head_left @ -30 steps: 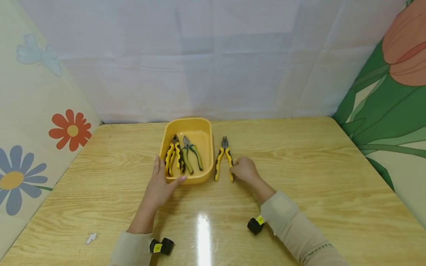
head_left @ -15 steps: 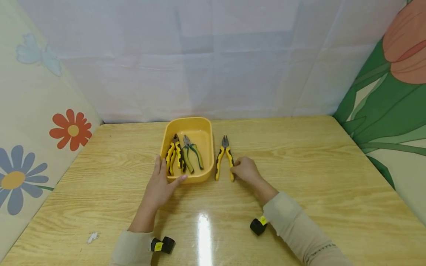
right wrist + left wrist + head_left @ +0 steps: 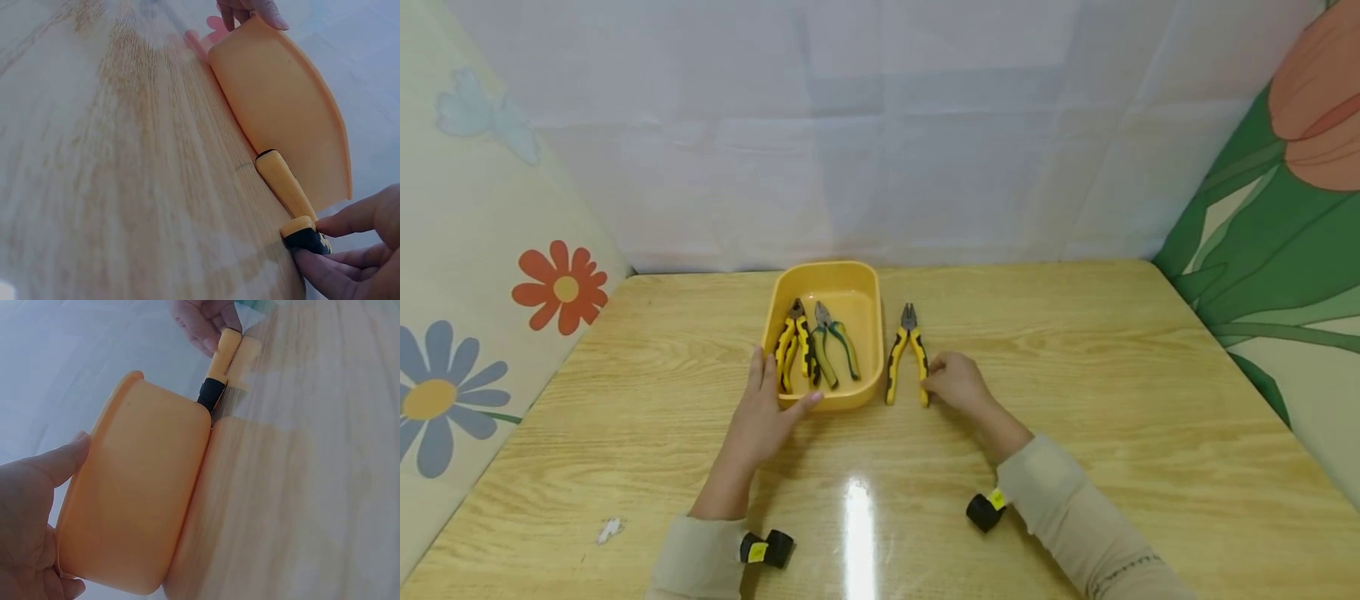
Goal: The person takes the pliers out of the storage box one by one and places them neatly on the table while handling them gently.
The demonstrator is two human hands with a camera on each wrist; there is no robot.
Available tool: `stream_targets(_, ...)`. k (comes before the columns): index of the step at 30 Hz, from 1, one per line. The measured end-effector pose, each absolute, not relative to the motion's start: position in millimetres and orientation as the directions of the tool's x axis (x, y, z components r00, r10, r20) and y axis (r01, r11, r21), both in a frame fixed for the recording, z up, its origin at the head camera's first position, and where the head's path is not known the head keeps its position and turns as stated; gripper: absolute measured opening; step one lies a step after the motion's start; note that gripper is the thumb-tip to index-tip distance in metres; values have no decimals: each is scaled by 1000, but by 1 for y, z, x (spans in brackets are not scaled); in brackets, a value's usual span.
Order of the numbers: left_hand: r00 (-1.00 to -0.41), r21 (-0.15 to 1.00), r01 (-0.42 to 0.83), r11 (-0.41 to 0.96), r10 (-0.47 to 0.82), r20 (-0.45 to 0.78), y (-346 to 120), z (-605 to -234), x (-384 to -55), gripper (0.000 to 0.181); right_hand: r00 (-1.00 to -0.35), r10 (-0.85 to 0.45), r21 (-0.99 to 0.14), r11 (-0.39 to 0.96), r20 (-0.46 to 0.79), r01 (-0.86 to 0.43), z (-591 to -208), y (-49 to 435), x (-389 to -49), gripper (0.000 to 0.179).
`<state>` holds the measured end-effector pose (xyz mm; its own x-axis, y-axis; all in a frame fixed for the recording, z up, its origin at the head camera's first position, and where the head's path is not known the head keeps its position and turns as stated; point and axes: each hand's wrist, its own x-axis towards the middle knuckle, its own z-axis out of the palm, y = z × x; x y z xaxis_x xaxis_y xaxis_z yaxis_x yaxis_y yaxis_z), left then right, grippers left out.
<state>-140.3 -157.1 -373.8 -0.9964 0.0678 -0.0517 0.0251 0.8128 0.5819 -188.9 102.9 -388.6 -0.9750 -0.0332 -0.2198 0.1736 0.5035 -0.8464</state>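
Yellow-and-black-handled metal pliers (image 3: 910, 327) lie right of and parallel to the rounded yellow plastic bin (image 3: 842, 402), nose pointing away; left hand (image 3: 766, 421), spread, grips bin; right hand (image 3: 958, 383) pinches one handle, clearest in right-wrist view.

Table (image 3: 1075, 358) — bin (image 3: 850, 308), pliers (image 3: 898, 350), white scrap (image 3: 610, 530)

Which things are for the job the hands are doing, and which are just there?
Probably the job:
- yellow box, left hand on it
- pliers beside it, right hand pinching one handle
- green-handled pliers and yellow-black pliers inside

Seemingly just there:
- white scrap
- red flower picture
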Motion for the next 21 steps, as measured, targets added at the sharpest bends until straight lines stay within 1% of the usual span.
stream_targets(5,-996,579,31,815,72,-47,-157,-374,-140,98,-980,-25,-850,502,-199,159,-388,103,-188,24)
stream_targets(11,-996,572,31,820,70,-47,-157,-373,-140,100,-981,-11,-871,461,-195,168,-386,104,-188,27)
stream_targets(16,-997,567,29,823,68,-47,-157,-373,-140,99,-988,-29,-879,461,-149,119,-382,106,-187,26)
stream_targets(21,-997,567,28,823,67,-47,-156,-374,-141,97,-989,-54,-918,383,-135,104,-378,104,-186,25)
